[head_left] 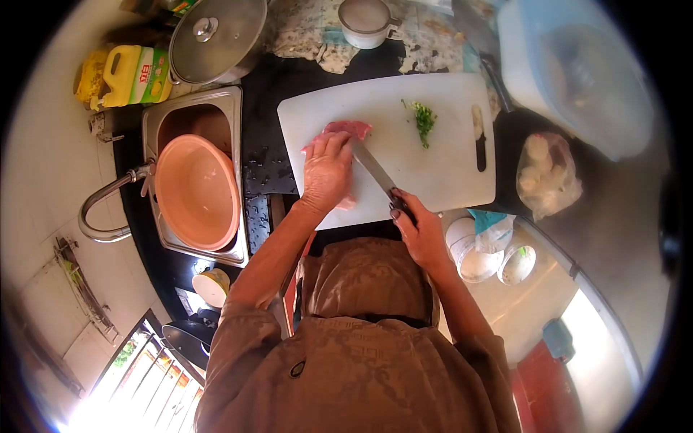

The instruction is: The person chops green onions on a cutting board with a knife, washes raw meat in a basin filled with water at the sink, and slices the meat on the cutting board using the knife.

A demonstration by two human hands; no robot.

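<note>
A piece of raw red meat [349, 129] lies on the left part of a white cutting board [404, 180]. My left hand [328, 169] presses down on it with bent fingers, hiding much of it. A paler bit of meat [347, 203] shows beside that wrist. In my right hand [421, 234] is a kitchen knife [375, 167], gripped by its dark handle. The blade slants up and left, its tip end close to the left fingers and the meat's edge. Chopped green herbs [422, 123] sit in a small heap farther right on the board.
Left of the board, a sink [237, 130] holds an orange basin [198, 191] beneath a curved faucet [108, 234]. Behind stand a lidded pot [216, 43] and a small white container [364, 25]. A bag of pale round items [546, 173] and a translucent bin [577, 79] are at right.
</note>
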